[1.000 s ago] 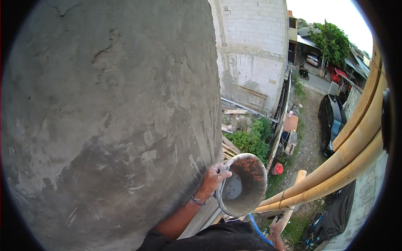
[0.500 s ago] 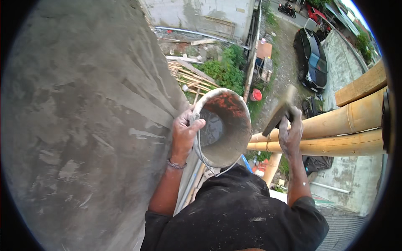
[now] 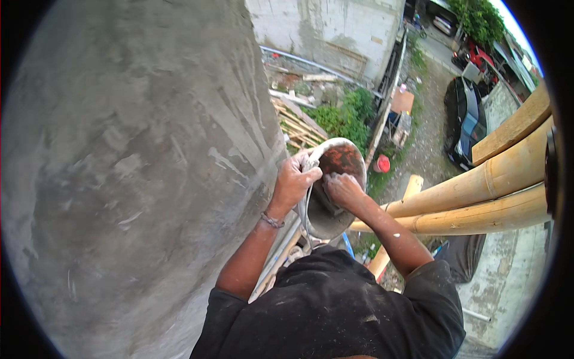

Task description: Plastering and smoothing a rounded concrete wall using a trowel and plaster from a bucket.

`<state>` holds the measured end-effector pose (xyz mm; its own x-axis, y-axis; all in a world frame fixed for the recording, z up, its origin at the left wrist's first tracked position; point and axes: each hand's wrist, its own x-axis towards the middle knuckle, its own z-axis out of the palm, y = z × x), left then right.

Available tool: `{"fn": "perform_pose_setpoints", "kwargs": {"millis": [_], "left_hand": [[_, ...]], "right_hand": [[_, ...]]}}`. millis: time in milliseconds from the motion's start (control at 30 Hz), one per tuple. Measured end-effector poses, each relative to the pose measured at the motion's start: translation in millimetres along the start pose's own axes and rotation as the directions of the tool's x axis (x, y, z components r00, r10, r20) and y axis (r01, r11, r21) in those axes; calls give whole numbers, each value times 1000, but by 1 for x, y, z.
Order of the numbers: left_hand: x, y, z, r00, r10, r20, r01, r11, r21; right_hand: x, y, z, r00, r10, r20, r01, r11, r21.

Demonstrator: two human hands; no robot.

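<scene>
My left hand (image 3: 291, 186) grips the rim of a mortar-stained bucket (image 3: 354, 157), thumb over the edge and fingers outside. The bucket is tilted, with its mouth toward me and reddish stains on its inner far wall; the wire handle hangs down the left side. My right hand (image 3: 344, 190) is inside the bucket, closed round a plastering float (image 3: 326, 202). Only a dark part of the float shows below the knuckles; the rest is hidden by the hand and the bucket. Wet grey render covers the wall (image 3: 137, 155) to my left, close beside my left arm.
Thick bamboo poles (image 3: 466, 197) and a wooden beam (image 3: 514, 128) cross at my right. Far below lie a stack of bamboo sticks (image 3: 299, 125), green plants (image 3: 347, 116), a red bucket (image 3: 382, 163) and a parked black car (image 3: 465, 122).
My right hand has brought the float from beside the bamboo poles leftward into the bucket. My left hand still holds the rim; the bucket now appears slightly further right and turned more sideways.
</scene>
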<state>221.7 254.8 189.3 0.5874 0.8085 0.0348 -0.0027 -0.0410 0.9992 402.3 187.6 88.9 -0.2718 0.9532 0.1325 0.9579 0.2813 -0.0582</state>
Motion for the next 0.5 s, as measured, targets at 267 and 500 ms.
{"fn": "perform_pose_setpoints", "kwargs": {"millis": [267,500], "left_hand": [[-22,-5,-6,963,40,-267,-38,999,15],[-64,-8,3,939,32,-342,-47,998,-37]], "right_hand": [[14,40,45,904,-349,246,202,857,474],[-6,82,54,657,-753,-34,332,248,910]]}}
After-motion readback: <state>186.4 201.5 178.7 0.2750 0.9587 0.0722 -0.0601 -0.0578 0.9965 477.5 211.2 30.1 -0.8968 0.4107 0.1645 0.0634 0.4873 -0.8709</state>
